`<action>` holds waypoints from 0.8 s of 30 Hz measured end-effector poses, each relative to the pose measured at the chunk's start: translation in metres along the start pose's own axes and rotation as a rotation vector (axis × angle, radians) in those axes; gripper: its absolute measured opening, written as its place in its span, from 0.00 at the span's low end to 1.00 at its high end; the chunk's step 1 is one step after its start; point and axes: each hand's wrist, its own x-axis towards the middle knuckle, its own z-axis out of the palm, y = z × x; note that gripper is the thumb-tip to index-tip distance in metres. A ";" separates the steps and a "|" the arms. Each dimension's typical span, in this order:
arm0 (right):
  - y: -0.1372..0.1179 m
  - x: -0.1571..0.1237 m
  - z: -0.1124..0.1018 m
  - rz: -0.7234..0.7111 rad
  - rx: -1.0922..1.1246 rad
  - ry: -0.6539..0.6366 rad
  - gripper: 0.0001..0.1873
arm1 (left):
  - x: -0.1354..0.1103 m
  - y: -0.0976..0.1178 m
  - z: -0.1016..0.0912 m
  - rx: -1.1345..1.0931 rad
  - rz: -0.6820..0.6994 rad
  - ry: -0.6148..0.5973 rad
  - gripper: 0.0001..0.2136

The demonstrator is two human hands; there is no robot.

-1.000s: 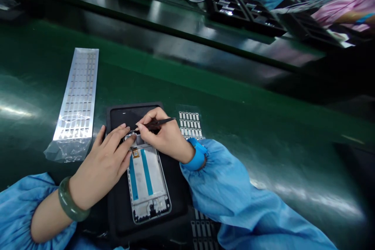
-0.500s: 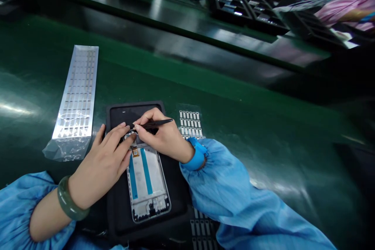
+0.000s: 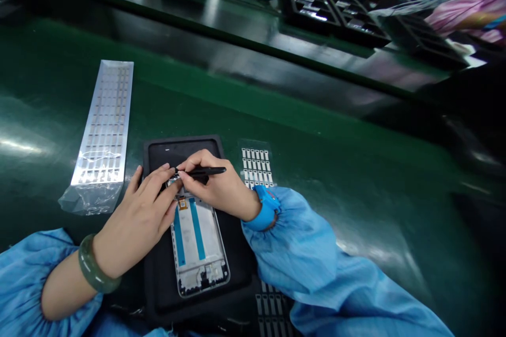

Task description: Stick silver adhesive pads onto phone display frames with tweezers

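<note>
An opened phone frame (image 3: 203, 268) with two blue strips lies on a black padded tray (image 3: 158, 287). My left hand (image 3: 138, 216) rests over the frame's top left corner, thumb along the left edge and fingertips at the upper end, steadying it. Pinched in my right hand (image 3: 215, 187) are slim black tweezers (image 3: 209, 170), their tip reaching the frame's top edge beside my left fingertips. My fingers hide that tip and whatever it touches. An orange flex connector (image 3: 183, 204) shows just below my left index finger.
A long sheet of small parts (image 3: 106, 116), partly in clear plastic, lies at left on the green table (image 3: 316, 158). Right of the tray is a sheet of small metallic pieces (image 3: 256, 166); more such pieces (image 3: 271, 305) lie below my right sleeve. Black bins (image 3: 316, 8) and cables stand behind.
My right hand has shifted slightly left, and the tweezers have tilted to lie flatter. My left hand and the phone frame stay nearly in place.
</note>
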 end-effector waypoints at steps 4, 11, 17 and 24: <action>0.000 0.002 0.000 0.024 -0.017 0.008 0.04 | -0.001 0.000 -0.001 -0.036 -0.018 0.020 0.17; 0.001 0.004 -0.002 0.051 0.055 0.089 0.05 | 0.000 -0.001 -0.002 -0.063 -0.019 0.041 0.16; 0.001 0.001 -0.001 0.021 0.027 0.087 0.04 | 0.000 -0.002 -0.001 -0.057 -0.005 0.047 0.16; 0.001 0.001 -0.001 0.027 0.045 0.092 0.04 | 0.000 -0.002 0.000 -0.048 0.004 0.055 0.16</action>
